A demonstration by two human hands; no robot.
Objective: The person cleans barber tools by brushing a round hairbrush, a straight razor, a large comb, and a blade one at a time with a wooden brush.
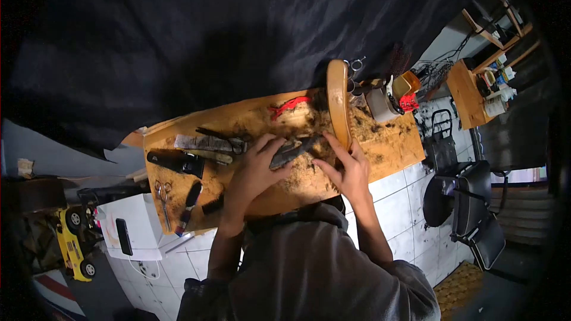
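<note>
My left hand (257,166) is curled around the near end of a dark, elongated object (294,151) over the wooden table; its exact kind is unclear. At the object's other end, my right hand (350,172) has its thumb and fingers spread apart, an index fingertip close to the tip. Just beyond the right fingers lies a brush with a long, curved wooden handle (338,92). Left of my left hand are a pale comb (196,142), a black hair clipper (177,162) and a pair of scissors (163,199).
Dark hair clippings cover the wooden tabletop (395,151). A red clip-like item (289,106) lies near the back, below a black cloth (178,41). Containers, including a whitish one (380,106), stand at the right end. A black chair (476,202) is farther right.
</note>
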